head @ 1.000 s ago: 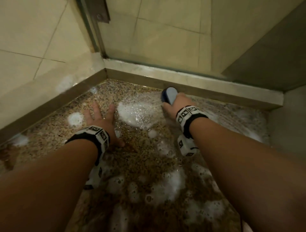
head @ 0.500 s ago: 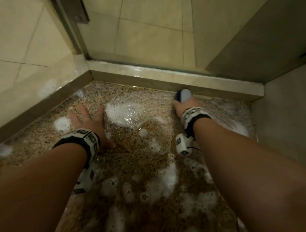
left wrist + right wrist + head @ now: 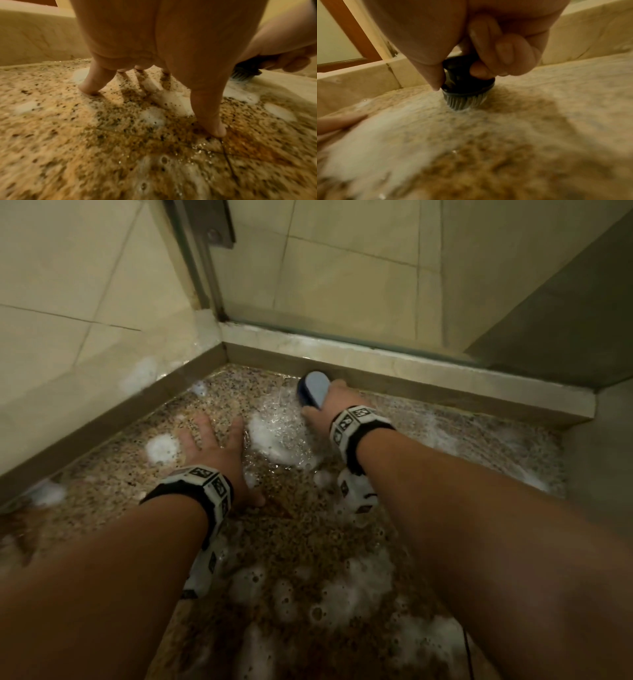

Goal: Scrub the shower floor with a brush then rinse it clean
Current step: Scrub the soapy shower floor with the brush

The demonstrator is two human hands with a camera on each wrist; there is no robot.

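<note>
Near the far left corner of the shower floor, our left hand lies flat with fingers spread; foam sits between the hands, and against the far curb our right hand grips the brush, bristles down

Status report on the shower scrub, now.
Right hand grips brush, bristles on floor by curb. Left hand flat, bracing. Foam unrinsed.
</note>
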